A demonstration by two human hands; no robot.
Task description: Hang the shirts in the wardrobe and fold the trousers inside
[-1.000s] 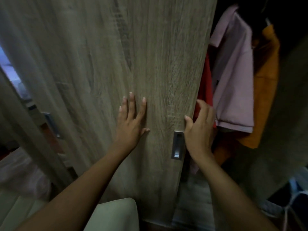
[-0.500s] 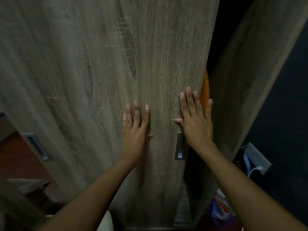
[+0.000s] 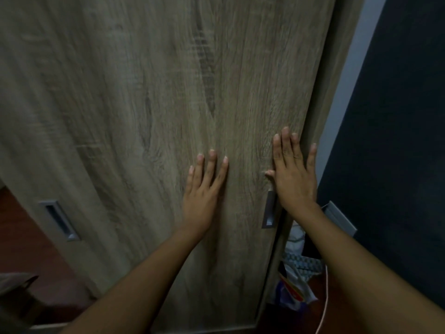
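Note:
A grey-brown wood-grain sliding wardrobe door (image 3: 144,116) fills most of the head view and covers the whole opening. My left hand (image 3: 202,189) lies flat on it with fingers spread, holding nothing. My right hand (image 3: 293,174) is pressed flat near the door's right edge, just above a recessed metal handle (image 3: 269,213). A second recessed handle (image 3: 59,220) sits at the lower left. No shirts or trousers show; the wardrobe's inside is hidden.
A dark blue wall (image 3: 397,116) stands to the right of the wardrobe. Crumpled bags and cloth (image 3: 296,280) lie on the reddish floor beside the wardrobe's right foot, with a thin pale cord (image 3: 325,302) running past them. A grey box (image 3: 339,218) is fixed to the wall.
The door has slid right until the gap is covered; the pink, red and orange shirts seen earlier are hidden. My right hand went from gripping the door's edge to lying flat on it.

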